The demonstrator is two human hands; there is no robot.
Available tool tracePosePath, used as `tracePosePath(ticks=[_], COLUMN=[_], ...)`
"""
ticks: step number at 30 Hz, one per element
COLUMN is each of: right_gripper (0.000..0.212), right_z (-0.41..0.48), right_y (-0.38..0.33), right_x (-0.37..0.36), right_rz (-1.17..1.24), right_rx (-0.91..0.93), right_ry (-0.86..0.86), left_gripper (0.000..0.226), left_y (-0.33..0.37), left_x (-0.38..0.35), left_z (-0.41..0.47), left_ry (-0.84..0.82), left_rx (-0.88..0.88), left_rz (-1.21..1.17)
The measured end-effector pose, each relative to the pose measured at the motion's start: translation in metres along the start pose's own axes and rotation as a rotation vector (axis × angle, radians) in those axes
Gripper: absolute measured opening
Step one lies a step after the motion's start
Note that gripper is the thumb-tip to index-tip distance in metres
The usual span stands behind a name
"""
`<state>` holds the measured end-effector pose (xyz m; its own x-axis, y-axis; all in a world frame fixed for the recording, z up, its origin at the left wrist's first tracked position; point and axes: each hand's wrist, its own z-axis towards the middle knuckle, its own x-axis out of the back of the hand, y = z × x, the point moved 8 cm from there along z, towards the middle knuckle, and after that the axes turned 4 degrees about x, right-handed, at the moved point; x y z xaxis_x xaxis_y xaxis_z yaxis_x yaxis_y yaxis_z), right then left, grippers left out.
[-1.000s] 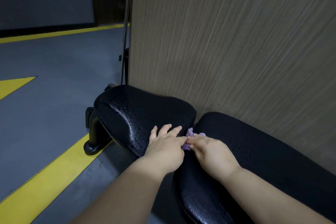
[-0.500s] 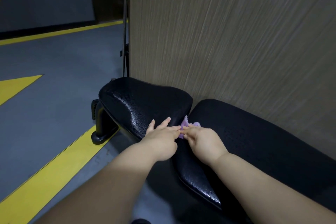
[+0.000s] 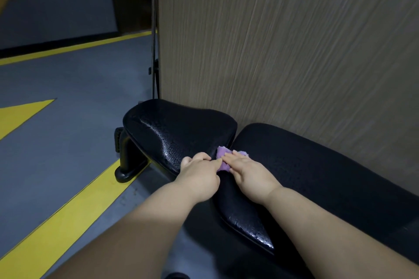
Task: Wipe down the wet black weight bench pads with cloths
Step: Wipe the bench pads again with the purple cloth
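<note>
Your hands are meeting at the gap between the seat pad (image 3: 176,129) and the back pad (image 3: 317,170), where the purple cloth (image 3: 223,166) is sitting bunched. Your left hand (image 3: 199,174) is curling its fingers and pinching the cloth's near edge. Your right hand (image 3: 249,172) is lying fairly flat over it, pressing down. The wood-grain panel (image 3: 294,52) is standing right against both pads' far edges, leaving open room only over the grey floor (image 3: 68,131) on the left. Your fingers are hiding most of the cloth, your forearms are covering part of the back pad's near edge, and its right end is running out of view.
</note>
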<state>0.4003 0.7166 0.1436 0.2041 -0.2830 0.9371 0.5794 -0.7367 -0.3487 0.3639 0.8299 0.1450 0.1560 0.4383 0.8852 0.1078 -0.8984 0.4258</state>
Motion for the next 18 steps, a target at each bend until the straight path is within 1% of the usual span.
tracePosePath(ticks=[2, 5, 7, 8, 10, 11, 12, 13, 14, 15, 16, 18], right_gripper=[0.043, 0.041, 0.040, 0.040, 0.039, 0.039, 0.039, 0.040, 0.040, 0.042, 0.043, 0.045], right_z=[-0.002, -0.010, -0.021, -0.027, -0.036, -0.039, -0.040, -0.040, -0.037, -0.033, -0.028, -0.020], right_y=[0.000, -0.004, -0.009, -0.011, -0.015, -0.017, -0.018, -0.019, -0.020, -0.021, -0.023, -0.024], right_x=[0.001, 0.005, 0.005, 0.004, 0.002, 0.001, 0.000, 0.001, 0.001, 0.001, 0.001, -0.002], right_rz=[0.013, 0.056, 0.064, 0.067, 0.068, 0.067, 0.067, 0.064, 0.059, 0.048, 0.034, 0.015], right_rx=[-0.012, -0.003, 0.034, 0.054, 0.082, 0.088, 0.085, 0.079, 0.072, 0.066, 0.060, 0.031], right_ry=[0.002, 0.019, 0.019, 0.020, 0.022, 0.021, 0.013, 0.002, -0.012, -0.029, -0.048, -0.071], left_gripper=[0.055, 0.055, 0.050, 0.042, 0.014, 0.006, 0.007, 0.018, 0.034, 0.044, 0.045, 0.035], left_y=[0.002, 0.002, -0.001, -0.003, -0.007, -0.010, -0.012, -0.015, -0.017, -0.017, -0.017, -0.010], left_x=[-0.007, -0.009, -0.010, -0.010, -0.009, -0.009, -0.009, -0.011, -0.011, -0.010, -0.011, -0.014], left_z=[-0.001, -0.008, -0.015, -0.018, -0.023, -0.024, -0.027, -0.028, -0.029, -0.028, -0.028, -0.027], left_ry=[-0.050, -0.082, -0.117, -0.132, -0.141, -0.147, -0.151, -0.158, -0.152, -0.139, -0.129, -0.131], left_rx=[0.011, -0.007, 0.004, 0.000, -0.029, -0.023, -0.012, 0.002, 0.018, 0.042, 0.063, 0.064], left_rz=[0.019, 0.038, 0.033, 0.030, 0.018, 0.003, -0.019, -0.045, -0.086, -0.127, -0.159, -0.174])
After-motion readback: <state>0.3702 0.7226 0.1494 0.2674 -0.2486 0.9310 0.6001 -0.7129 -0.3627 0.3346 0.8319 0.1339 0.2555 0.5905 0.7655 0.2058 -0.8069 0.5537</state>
